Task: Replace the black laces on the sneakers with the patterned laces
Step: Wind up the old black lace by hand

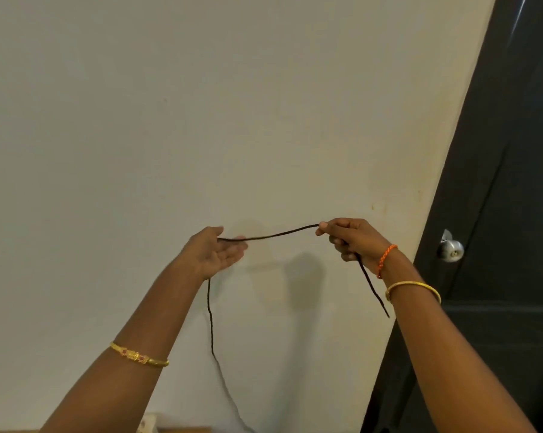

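Note:
A black lace (273, 235) stretches in the air between my two raised hands, in front of a pale wall. My right hand (351, 239) pinches it with curled fingers, and a short end hangs down past that wrist. My left hand (215, 253) is palm up with fingers mostly straight; the lace runs across the palm and its long tail drops down below the forearm toward the bottom edge. Whether the left thumb pinches the lace is blurred. No sneakers and no patterned laces are in view.
A dark door (498, 245) with a silver round knob (450, 250) stands at the right. The pale wall (201, 120) fills most of the view. A strip of a wooden surface (182, 429) and a small white object (148, 423) show at the bottom edge.

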